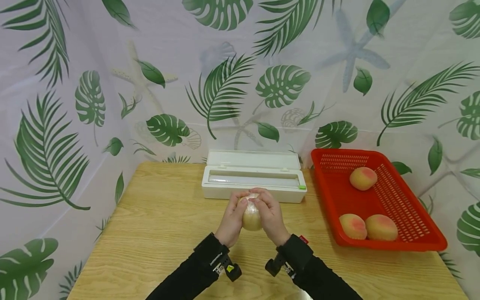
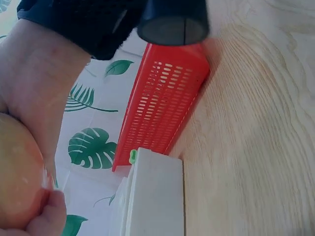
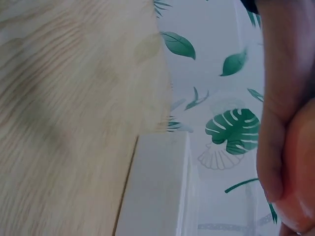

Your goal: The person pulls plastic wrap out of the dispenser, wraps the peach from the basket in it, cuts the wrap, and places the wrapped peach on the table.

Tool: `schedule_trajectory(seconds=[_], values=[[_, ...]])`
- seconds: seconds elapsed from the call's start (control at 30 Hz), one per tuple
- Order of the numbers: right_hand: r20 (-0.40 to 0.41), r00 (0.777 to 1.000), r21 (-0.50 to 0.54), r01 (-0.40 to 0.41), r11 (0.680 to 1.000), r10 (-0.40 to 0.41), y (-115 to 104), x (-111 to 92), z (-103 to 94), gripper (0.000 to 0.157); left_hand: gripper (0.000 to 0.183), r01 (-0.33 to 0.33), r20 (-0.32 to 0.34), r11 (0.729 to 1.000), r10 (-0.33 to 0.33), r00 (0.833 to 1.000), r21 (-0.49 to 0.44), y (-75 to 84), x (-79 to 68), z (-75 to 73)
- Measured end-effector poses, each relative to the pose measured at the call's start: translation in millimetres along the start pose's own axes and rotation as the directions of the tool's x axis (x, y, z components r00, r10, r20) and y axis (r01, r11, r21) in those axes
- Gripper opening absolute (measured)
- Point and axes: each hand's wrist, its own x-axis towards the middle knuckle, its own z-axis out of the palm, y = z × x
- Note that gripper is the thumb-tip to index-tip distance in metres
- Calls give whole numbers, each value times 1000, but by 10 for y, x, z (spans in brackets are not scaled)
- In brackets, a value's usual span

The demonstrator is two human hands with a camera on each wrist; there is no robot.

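Note:
Both hands hold one peach [image 1: 251, 219] up in front of the body, over the table. Shiny clear plastic film shows on its top, under the thumbs. My left hand [image 1: 230, 223] curls round its left side, and my right hand [image 1: 273, 218] wraps the other side, with the fingertips meeting at the far side. In the left wrist view the peach [image 2: 19, 172] is yellow with a red blush; the right wrist view shows its reddish side [image 3: 301, 167] by the fingers. Just beyond the hands stands a white cling film box [image 1: 255, 193], its lid raised and a roll [image 1: 258, 180] inside.
A red plastic basket [image 1: 326, 200] stands at the right of the table, holding a peach [image 1: 363, 178] at the back and two peaches [image 1: 381, 227] near the front. The wooden table [image 1: 157, 233] meets a leaf-patterned cloth [image 1: 232, 141] behind and at the sides.

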Motion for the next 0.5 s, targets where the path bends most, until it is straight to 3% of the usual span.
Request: schedule_trajectory(seconds=[0.07,0.17,0.27,0.33,0.43,0.5], values=[[-7,994,51,-107,993,108,-16,33,-27,24,41,38,56,999,-39,998,11,35,0,-16],[-2,958,166,-282,945,286,-63,96,-77,33,57,108,134,994,-108,985,8,100,6,-47],[56,934,232,-356,905,353,-89,150,-132,40,77,154,143,988,-152,978,1,152,16,-67],[117,944,203,-327,923,309,-92,154,-166,43,79,165,126,986,-161,979,-21,169,19,-74],[176,976,84,-147,986,131,-71,134,-201,46,68,177,108,982,-168,980,-71,175,23,-73],[184,983,13,-2,1000,0,-60,112,-205,48,62,182,129,978,-169,977,-102,167,23,-71]])
